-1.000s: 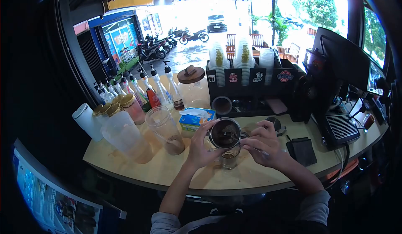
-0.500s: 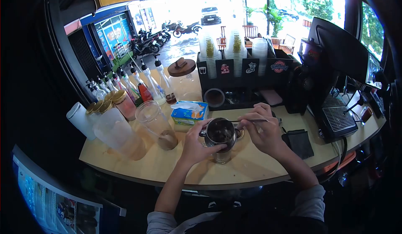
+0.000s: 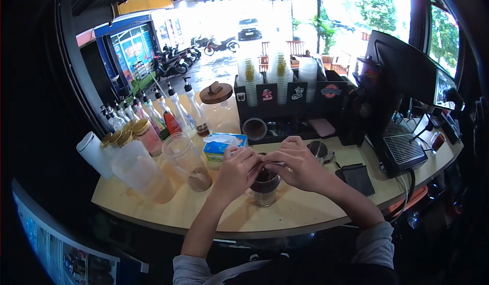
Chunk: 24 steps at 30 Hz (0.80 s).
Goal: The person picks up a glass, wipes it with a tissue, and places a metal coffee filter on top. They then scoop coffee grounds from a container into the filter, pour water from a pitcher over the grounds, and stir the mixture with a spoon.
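A glass (image 3: 265, 198) stands near the counter's front edge, with a dark-filled vessel (image 3: 266, 184) at its top. Over that vessel both hands meet, fingers bent inward and touching or nearly so. My left hand (image 3: 238, 172) is closed at the rim, and what it pinches is hidden. My right hand (image 3: 294, 163) is closed as well, with a thin, light sliver showing at its fingertips, too small to name. A round metal container (image 3: 318, 151) with a handle is behind the right hand.
Left on the counter (image 3: 305, 211) are a tall clear jar (image 3: 186, 157), a frosted pitcher (image 3: 137, 167) and pump bottles (image 3: 173, 122). A tissue box (image 3: 216, 150) lies behind the left hand. A black cup organizer (image 3: 300, 110), dark cloth (image 3: 358, 177) and espresso machine (image 3: 402, 145) are beyond.
Both hands have come together over the dark-filled vessel. The long thin utensil in my right hand no longer shows clearly. The metal container is now visible behind the right hand. The view has shifted slightly.
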Each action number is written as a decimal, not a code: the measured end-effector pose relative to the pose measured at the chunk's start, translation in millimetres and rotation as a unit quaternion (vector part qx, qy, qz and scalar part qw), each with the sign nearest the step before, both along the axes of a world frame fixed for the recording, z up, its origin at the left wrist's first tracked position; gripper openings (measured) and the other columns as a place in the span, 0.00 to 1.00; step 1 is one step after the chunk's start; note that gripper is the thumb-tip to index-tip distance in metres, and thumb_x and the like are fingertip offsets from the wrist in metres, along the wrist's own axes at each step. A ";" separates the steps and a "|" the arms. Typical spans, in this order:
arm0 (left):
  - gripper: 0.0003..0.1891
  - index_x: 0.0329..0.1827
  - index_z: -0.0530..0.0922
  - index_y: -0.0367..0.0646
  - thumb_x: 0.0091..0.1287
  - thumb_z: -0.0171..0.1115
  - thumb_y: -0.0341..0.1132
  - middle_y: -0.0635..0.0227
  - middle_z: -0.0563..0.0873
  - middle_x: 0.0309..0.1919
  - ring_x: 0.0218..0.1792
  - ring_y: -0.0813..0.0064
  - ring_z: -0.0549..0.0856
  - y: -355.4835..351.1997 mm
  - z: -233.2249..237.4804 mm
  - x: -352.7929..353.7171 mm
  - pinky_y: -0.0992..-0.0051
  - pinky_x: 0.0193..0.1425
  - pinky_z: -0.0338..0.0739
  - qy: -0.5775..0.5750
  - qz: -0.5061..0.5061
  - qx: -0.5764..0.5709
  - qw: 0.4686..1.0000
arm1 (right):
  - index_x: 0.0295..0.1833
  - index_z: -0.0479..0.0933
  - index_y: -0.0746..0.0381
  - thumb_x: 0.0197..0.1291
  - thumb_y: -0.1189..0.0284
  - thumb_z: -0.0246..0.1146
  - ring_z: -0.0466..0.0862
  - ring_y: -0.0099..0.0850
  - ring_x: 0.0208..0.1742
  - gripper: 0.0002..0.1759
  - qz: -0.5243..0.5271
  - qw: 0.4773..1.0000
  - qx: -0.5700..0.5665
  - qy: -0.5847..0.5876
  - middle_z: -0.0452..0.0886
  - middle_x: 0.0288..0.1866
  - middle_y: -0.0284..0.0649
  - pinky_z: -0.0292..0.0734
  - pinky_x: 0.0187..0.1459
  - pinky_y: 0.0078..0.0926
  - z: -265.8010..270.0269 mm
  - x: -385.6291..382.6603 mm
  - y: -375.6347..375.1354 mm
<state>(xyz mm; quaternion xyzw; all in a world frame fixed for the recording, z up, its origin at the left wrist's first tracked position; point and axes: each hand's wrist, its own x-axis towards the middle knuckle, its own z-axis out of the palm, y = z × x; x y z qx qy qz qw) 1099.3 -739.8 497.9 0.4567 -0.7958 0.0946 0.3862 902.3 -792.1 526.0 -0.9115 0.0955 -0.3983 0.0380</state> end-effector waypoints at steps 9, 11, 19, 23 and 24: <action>0.04 0.36 0.82 0.42 0.63 0.64 0.32 0.69 0.81 0.30 0.37 0.68 0.81 -2.5 5.8 -1.4 0.65 0.53 0.66 0.027 0.008 -0.056 0.998 | 0.53 0.75 0.67 0.60 0.79 0.56 0.81 0.45 0.49 0.14 -0.243 0.944 0.214 -0.069 0.81 0.42 0.51 0.75 0.50 0.37 -74.9 -103.2 -88.5; 0.03 0.36 0.82 0.43 0.63 0.64 0.32 0.69 0.81 0.30 0.36 0.68 0.81 -2.1 7.6 -0.9 0.66 0.52 0.66 0.033 0.021 -0.076 0.996 | 0.52 0.75 0.68 0.62 0.78 0.56 0.82 0.43 0.47 0.13 -0.278 0.924 0.258 -0.043 0.81 0.42 0.52 0.76 0.50 0.36 -127.2 -137.3 -124.0; 0.03 0.39 0.81 0.44 0.63 0.63 0.30 0.70 0.84 0.28 0.32 0.71 0.83 -1.6 6.6 -0.7 0.67 0.52 0.65 0.079 0.039 -0.075 0.993 | 0.41 0.74 0.67 0.70 0.68 0.54 0.80 0.24 0.40 0.11 -0.143 0.837 0.504 -0.159 0.79 0.35 0.36 0.75 0.45 0.26 -184.2 -141.3 -119.8; 0.04 0.39 0.81 0.45 0.63 0.64 0.29 0.70 0.85 0.28 0.31 0.73 0.84 0.5 5.7 1.7 0.68 0.52 0.65 0.081 0.063 -0.092 0.990 | 0.35 0.71 0.62 0.71 0.67 0.55 0.71 0.18 0.35 0.11 -0.072 0.818 0.511 -0.256 0.72 0.30 0.29 0.68 0.41 0.20 -179.5 -128.6 -116.5; 0.04 0.38 0.81 0.45 0.62 0.64 0.29 0.70 0.85 0.28 0.31 0.73 0.84 1.3 5.4 2.6 0.68 0.52 0.65 0.084 0.067 -0.096 0.990 | 0.34 0.70 0.61 0.71 0.67 0.55 0.68 0.17 0.33 0.11 -0.079 0.814 0.510 -0.265 0.70 0.29 0.28 0.66 0.41 0.19 -173.1 -126.0 -114.2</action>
